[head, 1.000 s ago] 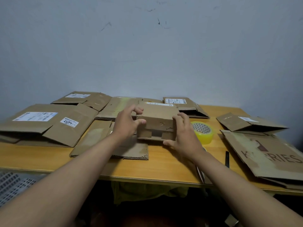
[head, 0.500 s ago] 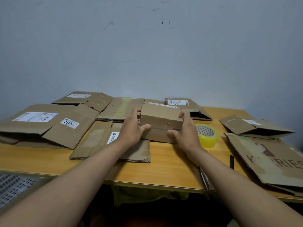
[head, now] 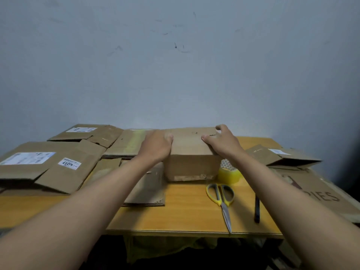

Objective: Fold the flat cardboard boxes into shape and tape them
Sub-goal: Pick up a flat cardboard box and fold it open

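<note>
Bare worktop [head: 185, 213] lies open along the near edge in front of the folded box [head: 191, 162]. The scissors [head: 222, 199] and a black pen [head: 257, 208] lie across its right part. The tape roll [head: 229, 175] sits just beside the box's right side. Flattened boxes [head: 52, 168] cover the left and the back.

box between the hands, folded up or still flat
Folded up: the box stands as a block on the table, top and front faces showing.

I am looking at a matt, rough cardboard box [head: 191, 152] standing on my smooth wooden bench [head: 187, 215], near glossy yellow tape [head: 229, 175] and plastic-handled metal scissors [head: 222, 199].
</note>
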